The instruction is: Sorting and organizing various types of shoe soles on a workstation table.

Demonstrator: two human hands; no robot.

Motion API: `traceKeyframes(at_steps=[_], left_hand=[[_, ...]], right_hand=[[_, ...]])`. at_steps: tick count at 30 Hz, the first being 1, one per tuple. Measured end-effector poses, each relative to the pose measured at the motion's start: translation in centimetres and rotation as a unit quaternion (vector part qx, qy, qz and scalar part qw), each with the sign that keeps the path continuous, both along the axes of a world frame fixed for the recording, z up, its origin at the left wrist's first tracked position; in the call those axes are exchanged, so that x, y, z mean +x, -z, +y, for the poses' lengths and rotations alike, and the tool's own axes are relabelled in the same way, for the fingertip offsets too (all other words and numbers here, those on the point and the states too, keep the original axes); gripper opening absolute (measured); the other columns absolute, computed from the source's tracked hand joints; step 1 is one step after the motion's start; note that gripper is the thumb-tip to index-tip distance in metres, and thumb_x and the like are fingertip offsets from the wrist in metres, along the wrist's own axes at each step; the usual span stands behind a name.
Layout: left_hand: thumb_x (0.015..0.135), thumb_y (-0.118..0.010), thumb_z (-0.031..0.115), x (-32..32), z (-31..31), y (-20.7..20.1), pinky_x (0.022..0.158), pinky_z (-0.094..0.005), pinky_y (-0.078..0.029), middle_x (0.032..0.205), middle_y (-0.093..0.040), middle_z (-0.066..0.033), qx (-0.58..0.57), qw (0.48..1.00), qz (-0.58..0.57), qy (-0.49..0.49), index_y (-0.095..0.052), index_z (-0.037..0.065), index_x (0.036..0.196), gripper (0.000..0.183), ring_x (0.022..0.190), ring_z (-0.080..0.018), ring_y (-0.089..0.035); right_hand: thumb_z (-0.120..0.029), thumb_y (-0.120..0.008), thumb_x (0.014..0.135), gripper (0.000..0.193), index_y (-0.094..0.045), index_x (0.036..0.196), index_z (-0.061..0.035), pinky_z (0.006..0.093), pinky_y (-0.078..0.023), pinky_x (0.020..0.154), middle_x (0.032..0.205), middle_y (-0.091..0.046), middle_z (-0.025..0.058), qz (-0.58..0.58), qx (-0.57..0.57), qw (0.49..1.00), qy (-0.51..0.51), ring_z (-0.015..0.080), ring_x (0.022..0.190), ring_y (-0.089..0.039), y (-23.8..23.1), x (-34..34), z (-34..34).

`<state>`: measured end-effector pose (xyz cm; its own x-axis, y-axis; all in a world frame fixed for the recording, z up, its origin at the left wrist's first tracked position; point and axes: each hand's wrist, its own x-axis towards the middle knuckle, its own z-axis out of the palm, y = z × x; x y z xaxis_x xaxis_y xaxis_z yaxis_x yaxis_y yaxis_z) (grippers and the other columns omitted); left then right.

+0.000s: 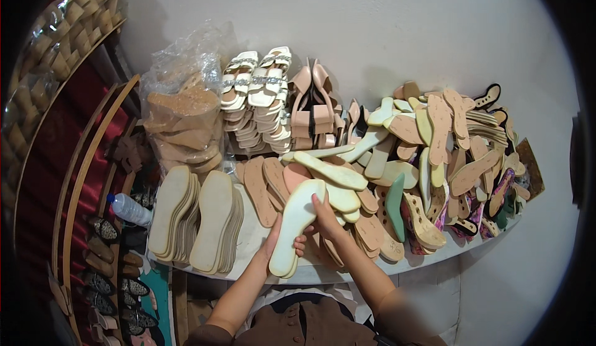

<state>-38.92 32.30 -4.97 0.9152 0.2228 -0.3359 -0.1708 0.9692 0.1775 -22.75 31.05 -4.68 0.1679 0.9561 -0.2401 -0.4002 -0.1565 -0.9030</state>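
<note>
Both my hands hold a pale, cream-white shoe insole [298, 215] over the front of the table, its wide end up and tilted right. A second insole's edge shows beneath it at the lower end. My left hand [272, 241] grips the lower left side, with fingertips curling out past the right edge. On the upper right edge, my right hand [325, 217] is closed with its thumb on top. Behind the hands lie loose cream insoles [329, 171] and pinkish-tan insoles [259, 191]. Two upright-leaning stacks of cream insoles [169, 212] [213, 222] stand to the left.
Stacked white sandals [267, 88] and pink heeled sandals [313, 122] stand against the wall, beside bagged tan wedge soles [183, 128]. A heap of insoles and wedges [425, 228] covers the table's right. At left are a water bottle [131, 209] and shoe-filled shelves [84, 178].
</note>
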Motion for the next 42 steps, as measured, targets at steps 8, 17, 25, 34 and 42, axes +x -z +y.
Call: traceKeyframes(at_steps=[8,17,25,34,42], left_hand=[[0.071,-0.026,0.080,-1.5,-0.6,0.1,0.051,-0.0238,-0.034,0.063,-0.038,0.0003,0.019,0.999,-0.023,0.042,-0.046,0.002,0.111,0.090,0.051,-0.0095,-0.035],[0.089,-0.047,0.032,-3.5,-2.3,4.1,0.073,-0.0370,-0.052,0.098,-0.058,-0.0126,0.159,0.959,0.167,-0.164,-0.044,0.001,0.116,0.041,0.083,-0.0249,-0.060],[0.087,-0.054,0.017,-2.6,-5.7,4.6,0.084,-0.0291,-0.043,0.108,-0.053,-0.0120,0.310,0.808,0.355,-0.353,-0.038,-0.001,0.120,0.041,0.099,-0.0179,-0.052],[0.089,-0.049,0.018,-2.6,-12.3,6.8,0.085,-0.0303,-0.041,0.111,-0.046,-0.0151,0.473,0.647,0.518,-0.299,-0.035,-0.003,0.127,0.045,0.099,-0.0203,-0.049],[0.086,-0.050,0.024,-2.7,-13.9,7.2,0.097,-0.0358,-0.030,0.122,-0.039,-0.0196,0.411,0.662,0.538,-0.321,-0.037,0.001,0.127,0.049,0.116,-0.0302,-0.035]], right_hand=[[-0.052,-0.051,0.081,0.064,-0.041,0.121,-0.0030,0.0400,-0.043,0.086,0.110,-0.053,0.0136,0.324,0.028,0.940,-0.102,0.0246,0.102,-0.052,1.3,-0.7,0.4],[-0.026,-0.053,0.088,0.065,-0.014,0.137,-0.0136,0.0272,-0.041,0.066,0.102,-0.049,0.0062,0.094,-0.083,0.990,-0.060,0.0113,0.070,-0.042,2.3,-3.9,-2.4],[-0.016,-0.047,0.090,0.050,-0.026,0.134,-0.0078,0.0264,-0.037,0.086,0.118,-0.042,0.0114,-0.150,0.016,0.976,-0.159,0.0154,0.101,-0.045,6.4,-7.2,-8.9],[-0.009,-0.042,0.090,0.045,-0.027,0.132,-0.0043,0.0276,-0.036,0.089,0.122,-0.041,0.0140,-0.150,0.020,0.985,-0.086,0.0178,0.104,-0.045,8.6,-8.0,-12.9],[-0.011,-0.041,0.089,0.044,-0.031,0.130,0.0025,0.0313,-0.030,0.098,0.127,-0.040,0.0213,-0.245,0.009,0.964,-0.102,0.0275,0.117,-0.041,8.6,-9.4,-14.9]])
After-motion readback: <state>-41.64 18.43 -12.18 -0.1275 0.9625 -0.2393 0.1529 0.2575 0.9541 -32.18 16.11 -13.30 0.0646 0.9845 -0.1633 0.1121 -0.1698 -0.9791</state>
